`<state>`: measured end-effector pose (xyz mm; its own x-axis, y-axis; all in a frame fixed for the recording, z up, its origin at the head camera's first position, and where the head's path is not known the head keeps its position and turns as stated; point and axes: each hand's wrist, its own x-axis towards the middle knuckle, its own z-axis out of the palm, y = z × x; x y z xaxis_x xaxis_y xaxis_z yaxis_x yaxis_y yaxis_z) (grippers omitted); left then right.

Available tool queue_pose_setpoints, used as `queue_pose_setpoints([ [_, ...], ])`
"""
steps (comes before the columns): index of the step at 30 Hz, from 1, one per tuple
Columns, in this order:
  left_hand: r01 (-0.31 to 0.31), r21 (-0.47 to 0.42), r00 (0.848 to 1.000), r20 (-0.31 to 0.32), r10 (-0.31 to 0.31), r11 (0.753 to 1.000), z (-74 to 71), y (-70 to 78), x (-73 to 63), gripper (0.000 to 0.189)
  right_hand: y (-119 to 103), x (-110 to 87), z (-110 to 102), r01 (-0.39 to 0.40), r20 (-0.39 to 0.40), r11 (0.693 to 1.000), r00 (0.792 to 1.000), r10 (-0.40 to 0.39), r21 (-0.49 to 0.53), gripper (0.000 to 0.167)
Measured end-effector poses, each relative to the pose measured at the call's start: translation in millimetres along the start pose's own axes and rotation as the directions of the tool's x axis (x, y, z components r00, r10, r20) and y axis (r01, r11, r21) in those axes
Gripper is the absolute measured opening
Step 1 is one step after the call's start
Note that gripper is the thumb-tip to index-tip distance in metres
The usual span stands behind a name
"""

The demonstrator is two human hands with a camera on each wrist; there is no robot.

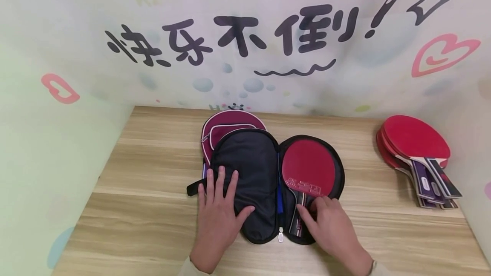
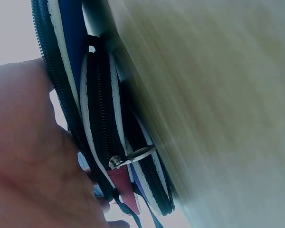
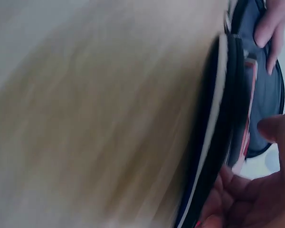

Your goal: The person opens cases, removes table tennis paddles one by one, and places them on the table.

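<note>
A black zip case (image 1: 245, 208) lies unfolded on the table, its two halves side by side. In its right half sits a table tennis paddle (image 1: 308, 167), red face up, with the dark handle toward me. My left hand (image 1: 216, 220) rests on the left half with fingers spread. My right hand (image 1: 331, 222) is at the paddle's neck, thumb on the handle and fingers curled by the lower blade edge; its fingertips are partly hidden. The right wrist view shows those fingers (image 3: 228, 190) beside the case's rim. Under the left half lies a maroon case (image 1: 234, 118).
A pile of several red paddles (image 1: 416, 137) stands at the table's right. In the left wrist view, zipped cases (image 2: 102, 109) are stacked beneath the black one. A wrist strap (image 1: 193, 187) sticks out left. A printed wall (image 1: 245, 88) bounds the wooden table (image 1: 145, 225) behind.
</note>
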<state>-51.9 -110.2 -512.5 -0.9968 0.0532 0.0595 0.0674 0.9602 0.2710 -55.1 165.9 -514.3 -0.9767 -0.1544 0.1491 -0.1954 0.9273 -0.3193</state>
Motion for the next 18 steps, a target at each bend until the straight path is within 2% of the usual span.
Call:
queue_pose_setpoints([
  [4,0.001,-0.007,1.0,-0.002,-0.001,1.0,0.0,-0.4,-0.2,0.09,-11.9,-2.2,6.8,-0.015,0.038,0.998,0.999,0.018,-0.059,0.053],
  [7,0.001,-0.012,1.0,-0.004,-0.001,1.0,0.1,-0.8,0.0,0.09,-16.8,-2.9,7.3,-0.027,0.063,0.997,0.998,0.032,-0.072,0.055],
  [10,-0.001,-0.015,1.0,-0.006,0.001,1.0,-0.1,-1.0,0.2,0.09,-17.4,-3.5,2.9,-0.074,0.093,0.997,0.993,0.076,-0.023,0.047],
  [15,-0.007,-0.019,1.0,-0.001,0.007,1.0,-0.1,-1.3,0.5,0.09,-9.7,-4.1,-14.1,-0.208,0.162,0.975,0.968,0.194,0.078,0.03],
  [18,-0.012,-0.015,1.0,-0.001,0.012,1.0,0.1,-2.0,0.6,0.09,0.5,-3.7,-25.1,-0.247,0.156,0.963,0.961,0.23,0.105,0.024],
])
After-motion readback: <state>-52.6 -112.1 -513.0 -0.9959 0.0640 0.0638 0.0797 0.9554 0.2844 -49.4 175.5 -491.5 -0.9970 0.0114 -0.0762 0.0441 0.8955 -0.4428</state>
